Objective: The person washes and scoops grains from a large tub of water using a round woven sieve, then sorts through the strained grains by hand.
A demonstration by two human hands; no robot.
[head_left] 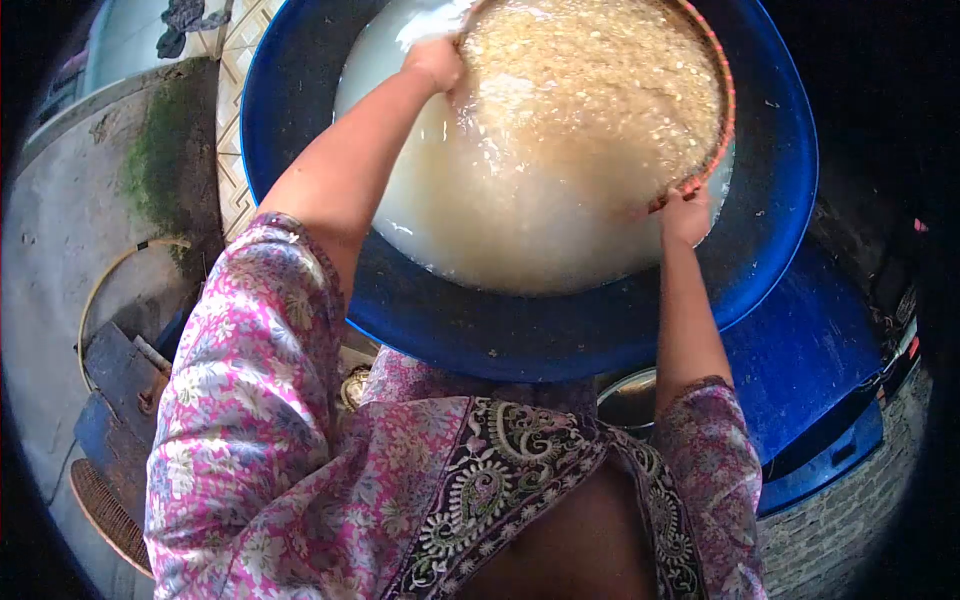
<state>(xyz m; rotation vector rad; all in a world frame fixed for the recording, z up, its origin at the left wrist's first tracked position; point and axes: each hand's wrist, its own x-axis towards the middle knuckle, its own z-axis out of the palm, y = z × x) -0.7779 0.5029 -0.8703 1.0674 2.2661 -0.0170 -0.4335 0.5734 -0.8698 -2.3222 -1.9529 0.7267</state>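
Observation:
A wide round basket (731,110) with a red-orange rim sits tilted in cloudy water (510,245), its near edge submerged. Pale yellowish grains or flakes (590,70) fill it; their exact kind I cannot make out. My left hand (435,66) is closed on the basket's left edge, fingers partly hidden behind the rim. At the lower right of the rim, my right hand (686,216) grips the edge close to the waterline. Around all this stands a large blue tub (775,235) holding the water.
At right, a blue lidded container (800,350) stands beside the tub. A metal bowl (630,400) shows partly under the tub's near edge. On the left are a concrete surface (60,240), a thin hoop (95,300) and a woven basket (108,515). Patterned tiles (238,110) border the tub.

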